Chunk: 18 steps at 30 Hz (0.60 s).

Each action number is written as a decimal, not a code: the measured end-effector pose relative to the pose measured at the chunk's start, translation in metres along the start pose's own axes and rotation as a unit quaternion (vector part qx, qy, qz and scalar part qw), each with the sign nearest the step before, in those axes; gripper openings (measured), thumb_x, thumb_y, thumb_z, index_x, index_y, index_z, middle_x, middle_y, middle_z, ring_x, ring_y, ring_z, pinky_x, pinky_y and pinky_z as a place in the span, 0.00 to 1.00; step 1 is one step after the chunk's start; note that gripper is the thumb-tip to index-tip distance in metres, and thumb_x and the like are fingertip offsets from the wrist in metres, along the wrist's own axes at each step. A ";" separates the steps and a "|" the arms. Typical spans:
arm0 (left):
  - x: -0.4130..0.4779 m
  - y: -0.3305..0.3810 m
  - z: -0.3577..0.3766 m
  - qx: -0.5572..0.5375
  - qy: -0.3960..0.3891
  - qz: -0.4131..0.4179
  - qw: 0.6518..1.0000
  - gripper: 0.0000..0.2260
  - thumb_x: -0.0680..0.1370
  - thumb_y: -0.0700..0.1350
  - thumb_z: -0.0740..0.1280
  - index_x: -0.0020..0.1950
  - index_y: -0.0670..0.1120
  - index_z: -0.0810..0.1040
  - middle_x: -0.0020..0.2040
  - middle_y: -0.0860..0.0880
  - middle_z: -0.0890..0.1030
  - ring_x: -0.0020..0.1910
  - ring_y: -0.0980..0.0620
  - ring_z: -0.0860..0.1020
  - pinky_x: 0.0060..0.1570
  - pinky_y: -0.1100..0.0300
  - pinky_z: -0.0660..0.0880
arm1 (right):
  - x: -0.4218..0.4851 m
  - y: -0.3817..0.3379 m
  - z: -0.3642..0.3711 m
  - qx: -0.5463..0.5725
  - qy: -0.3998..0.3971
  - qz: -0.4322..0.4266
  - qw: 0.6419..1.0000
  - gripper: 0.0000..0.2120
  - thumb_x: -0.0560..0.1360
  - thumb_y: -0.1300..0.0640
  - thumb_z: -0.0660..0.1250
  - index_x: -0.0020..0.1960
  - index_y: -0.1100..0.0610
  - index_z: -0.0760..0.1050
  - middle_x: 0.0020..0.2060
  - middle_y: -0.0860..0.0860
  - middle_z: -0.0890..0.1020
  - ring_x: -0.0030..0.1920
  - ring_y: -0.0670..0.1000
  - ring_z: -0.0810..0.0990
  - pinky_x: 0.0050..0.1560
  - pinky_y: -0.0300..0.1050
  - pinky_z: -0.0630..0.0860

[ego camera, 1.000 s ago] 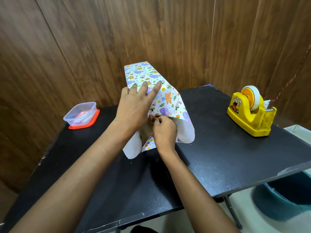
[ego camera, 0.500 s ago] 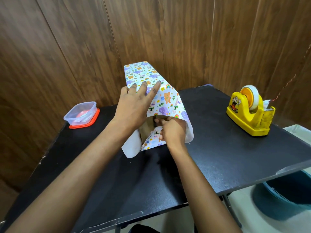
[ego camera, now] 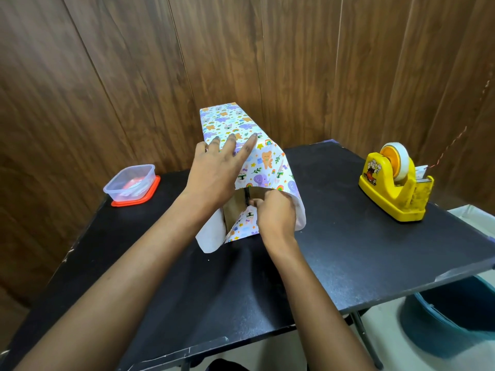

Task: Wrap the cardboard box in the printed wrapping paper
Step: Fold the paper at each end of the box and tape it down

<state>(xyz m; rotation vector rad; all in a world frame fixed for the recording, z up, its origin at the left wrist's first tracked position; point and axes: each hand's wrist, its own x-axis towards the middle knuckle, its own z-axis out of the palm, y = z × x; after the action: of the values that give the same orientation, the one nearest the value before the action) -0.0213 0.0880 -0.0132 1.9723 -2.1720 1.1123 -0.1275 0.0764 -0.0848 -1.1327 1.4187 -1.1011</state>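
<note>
Left forearm (ego camera: 120,277) and right forearm (ego camera: 308,290) reach forward, converging. Left hand (ego camera: 214,172): palm down, fingers (ego camera: 249,148) straight and spread, laid flat on the wrapping paper (ego camera: 267,162). Right hand (ego camera: 276,215) (lower and nearer, just beside the left wrist): back uppermost, fingers curled inward, gripping a fold of the same paper; fingertips mostly hidden.

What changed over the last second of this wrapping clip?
The right hand slid right and slightly down across the open end, uncovering more of the cardboard box and the lower flap. The left hand stayed flat on the printed wrapping paper; tape dispenser and plastic container unmoved.
</note>
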 end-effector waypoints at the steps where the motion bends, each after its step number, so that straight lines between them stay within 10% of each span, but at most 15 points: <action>1: 0.002 0.000 0.002 0.000 -0.001 -0.003 1.000 0.42 0.75 0.48 0.67 0.76 0.53 0.39 0.75 0.41 0.57 0.70 0.39 0.62 0.59 0.49 0.63 | -0.002 0.002 -0.001 -0.048 -0.027 -0.017 0.998 0.17 0.77 0.64 0.60 0.30 0.57 0.64 0.29 0.50 0.74 0.21 0.44 0.70 0.19 0.36 0.66; 6: 0.000 -0.003 0.002 -0.049 0.024 -0.022 0.998 0.41 0.73 0.47 0.68 0.77 0.50 0.44 0.74 0.43 0.62 0.69 0.41 0.66 0.56 0.49 0.64 | -0.052 -0.030 -0.028 -0.078 -0.173 -0.188 0.964 0.16 0.77 0.57 0.65 0.32 0.59 0.68 0.28 0.56 0.76 0.23 0.52 0.75 0.33 0.46 0.76; 10: -0.010 -0.014 0.004 -0.093 0.033 -0.035 0.995 0.42 0.70 0.49 0.72 0.77 0.49 0.51 0.74 0.47 0.63 0.70 0.45 0.65 0.57 0.51 0.64 | -0.024 -0.056 -0.065 0.013 0.029 -0.308 0.951 0.13 0.76 0.56 0.62 0.35 0.60 0.74 0.27 0.52 0.79 0.29 0.51 0.77 0.35 0.46 0.72; 13: -0.033 -0.032 0.010 -0.178 0.059 -0.078 0.979 0.41 0.68 0.45 0.74 0.76 0.47 0.56 0.72 0.47 0.66 0.69 0.45 0.66 0.60 0.49 0.65 | 0.031 -0.033 -0.074 0.029 0.037 -0.187 0.981 0.17 0.78 0.52 0.58 0.33 0.55 0.73 0.29 0.50 0.76 0.35 0.53 0.74 0.36 0.46 0.68; 18: -0.073 -0.058 0.036 -0.423 0.065 -0.189 0.884 0.35 0.71 0.47 0.73 0.73 0.49 0.59 0.71 0.48 0.67 0.69 0.47 0.66 0.67 0.48 0.66 | 0.059 0.020 -0.038 0.038 -0.298 0.145 0.943 0.20 0.80 0.42 0.53 0.48 0.58 0.75 0.40 0.56 0.80 0.42 0.55 0.77 0.44 0.46 0.72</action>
<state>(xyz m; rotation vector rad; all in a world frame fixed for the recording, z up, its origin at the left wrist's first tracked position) 0.0609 0.1356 -0.0447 1.6924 -1.6417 0.1551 -0.1724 0.0238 -0.1092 -1.0429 1.0061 -0.5303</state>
